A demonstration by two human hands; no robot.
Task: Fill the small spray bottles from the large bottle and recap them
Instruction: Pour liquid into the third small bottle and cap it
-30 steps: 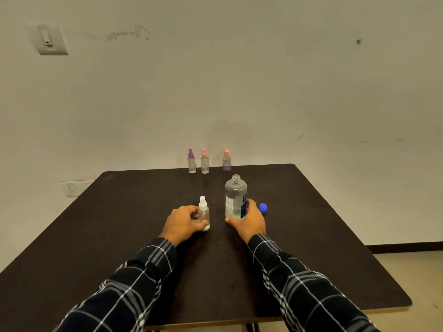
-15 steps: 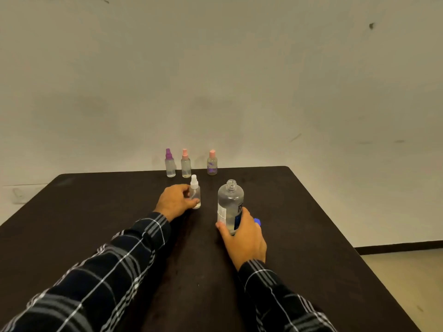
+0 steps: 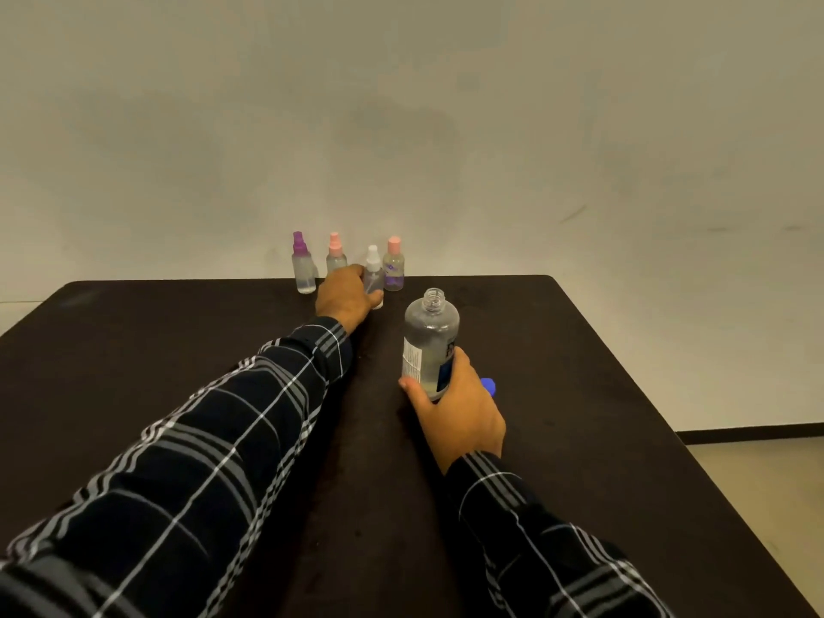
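My left hand (image 3: 347, 295) reaches to the far edge of the dark table (image 3: 579, 394) and grips a small clear spray bottle with a white cap (image 3: 373, 272). That bottle stands in the back row, between a pink-capped spray bottle (image 3: 335, 256) and a pink-capped bottle with a purple label (image 3: 393, 265). A purple-capped spray bottle (image 3: 302, 269) stands at the row's left end. My right hand (image 3: 459, 408) holds the base of the large clear bottle (image 3: 430, 336), upright and uncapped. Its blue cap (image 3: 489, 385) lies just behind my right hand.
A plain wall rises right behind the table's far edge. The table's right edge drops to a light floor (image 3: 758, 483) with a dark skirting strip.
My left hand has carried the white-capped spray bottle away from me, from beside the large bottle to the back row. My right hand stayed on the large bottle. The view has moved closer to the table.
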